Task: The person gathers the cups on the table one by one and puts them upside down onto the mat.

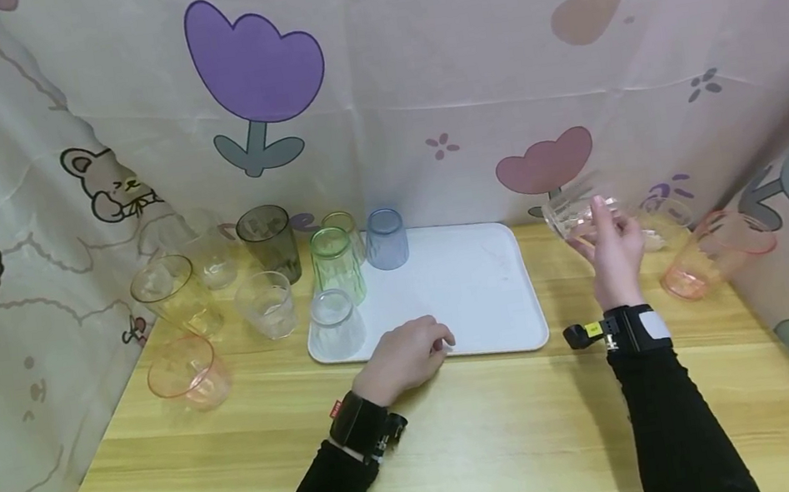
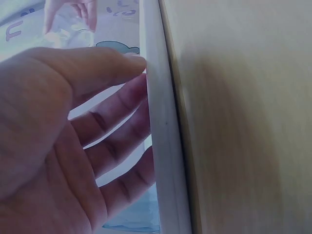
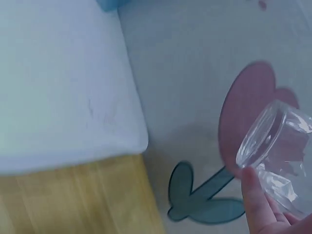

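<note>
My right hand [image 1: 615,253] grips a clear glass [image 1: 575,212] beyond the tray's right side. In the right wrist view, the glass [image 3: 278,146] is tilted, with a fingertip near its rim. My left hand [image 1: 410,353] hovers at the front edge of the white tray [image 1: 468,286], its fingers loosely curled and holding nothing. The left wrist view has its fingertips right at the tray's rim [image 2: 165,122]. At the tray's left end stand a green ribbed glass [image 1: 337,267], a blue glass [image 1: 386,239], a frosted clear glass [image 1: 336,326] and a yellowish glass [image 1: 344,223], partly hidden.
Left of the tray stand a dark grey glass [image 1: 269,243], a small clear glass [image 1: 268,306], a yellow glass [image 1: 178,297], a pink glass [image 1: 189,376] and a tall clear glass [image 1: 210,255]. An orange-pink glass [image 1: 707,261] is beside the right hand. A patterned curtain [image 1: 400,69] hangs behind.
</note>
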Motion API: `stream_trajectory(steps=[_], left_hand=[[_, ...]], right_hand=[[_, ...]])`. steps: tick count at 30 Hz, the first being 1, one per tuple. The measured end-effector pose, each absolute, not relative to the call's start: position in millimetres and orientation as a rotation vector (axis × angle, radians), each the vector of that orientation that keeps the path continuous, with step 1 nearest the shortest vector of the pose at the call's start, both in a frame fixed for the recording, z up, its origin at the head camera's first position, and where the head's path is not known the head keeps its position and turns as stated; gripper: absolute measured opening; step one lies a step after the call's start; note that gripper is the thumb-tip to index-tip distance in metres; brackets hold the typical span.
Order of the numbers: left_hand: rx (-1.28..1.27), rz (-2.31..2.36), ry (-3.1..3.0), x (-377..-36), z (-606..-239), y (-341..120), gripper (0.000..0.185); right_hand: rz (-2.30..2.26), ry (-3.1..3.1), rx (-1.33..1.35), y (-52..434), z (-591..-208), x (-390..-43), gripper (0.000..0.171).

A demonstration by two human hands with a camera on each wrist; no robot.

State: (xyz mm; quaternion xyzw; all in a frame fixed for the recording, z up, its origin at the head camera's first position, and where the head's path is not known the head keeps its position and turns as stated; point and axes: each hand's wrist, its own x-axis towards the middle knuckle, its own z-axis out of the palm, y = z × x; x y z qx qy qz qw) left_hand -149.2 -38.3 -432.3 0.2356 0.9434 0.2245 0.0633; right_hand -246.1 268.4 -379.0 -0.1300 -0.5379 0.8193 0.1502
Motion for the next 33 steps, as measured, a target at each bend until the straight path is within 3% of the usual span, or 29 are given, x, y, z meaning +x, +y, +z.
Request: stream_trajectory(steps=[10,22,29,33], left_hand=[[0.726,0.809,3.024,-152.2,-431.1,-38.8,0.038],[0.851,1.265,3.309,-156.2,-430.0,-38.8,0.069],[0.927,1.418,3.313,-157.0,-430.4,-37.6,0.084],[0.963,1.450,3.318,-158.1,-430.7,-37.0,0.091]], right_hand=[[2.428,-1.601,-0.135,230.5,-374.3,-220.7,0.035],[2.457,-1.863,0.024,178.8,-386.3,-194.1,0.067],[2.567,-1.884,0.111,155.3,-398.7,-183.8,0.052],[2.620,-1.896,0.159,145.6,-405.0,-178.5,0.053]])
